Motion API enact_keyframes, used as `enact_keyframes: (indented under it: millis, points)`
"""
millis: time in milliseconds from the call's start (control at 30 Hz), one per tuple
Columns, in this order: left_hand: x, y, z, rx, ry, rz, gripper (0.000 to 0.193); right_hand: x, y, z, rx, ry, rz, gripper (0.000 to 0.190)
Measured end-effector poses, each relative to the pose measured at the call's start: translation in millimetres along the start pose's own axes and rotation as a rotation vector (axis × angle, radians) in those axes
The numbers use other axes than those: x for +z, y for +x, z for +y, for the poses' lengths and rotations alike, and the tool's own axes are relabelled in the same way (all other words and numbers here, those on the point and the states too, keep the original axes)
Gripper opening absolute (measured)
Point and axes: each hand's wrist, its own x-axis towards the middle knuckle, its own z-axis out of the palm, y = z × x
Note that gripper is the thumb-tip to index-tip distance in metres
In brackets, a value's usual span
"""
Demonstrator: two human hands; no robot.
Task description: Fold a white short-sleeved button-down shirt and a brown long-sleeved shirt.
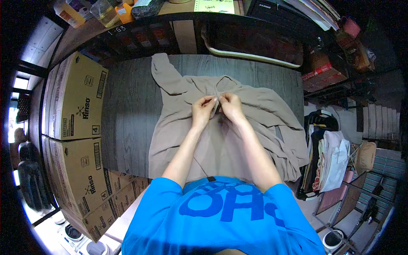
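Note:
A beige long-sleeved garment (178, 127) lies spread over the dark wood-grain table (124, 121), its neckline towards the far side. One sleeve stretches to the far left; the other runs down the right side in folds. Just below the neck opening, my left hand (203, 110) pinches the front edge of the cloth between thumb and fingers. Right beside it, my right hand (231, 106) pinches the same front edge, the fingertips of both hands almost touching. Whatever small part sits between the fingertips is hidden.
Stacked Rinso cartons (79, 105) border the table's left side. Along the far side runs a shelf holding bottles, a yellow paper note (214, 6) and a black case (271, 9). At the right, a black basket (322, 116) holds folded clothes (331, 159); a metal rack (357, 194) stands nearby.

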Motion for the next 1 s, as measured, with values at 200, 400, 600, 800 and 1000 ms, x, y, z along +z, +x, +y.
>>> enact_keyframes:
  millis: [200,400,600,800,1000]
  points:
    - [15,-2,-4,0.352,0.239,0.13,0.015,-1,-7,-6,-0.001,0.204,-0.014,0.023]
    - [18,-6,5,0.361,0.228,0.122,0.014,2,-2,1,0.059,0.208,0.048,0.021]
    - [16,-1,22,0.092,0.14,0.043,0.017,5,-8,-1,-0.131,-0.151,0.159,0.019]
    - [10,5,18,0.18,0.292,0.008,0.019,7,-9,-4,-0.144,-0.039,0.164,0.02]
    - [9,7,0,0.21,0.172,-0.06,0.022,6,-11,-4,-0.124,-0.097,0.158,0.019]
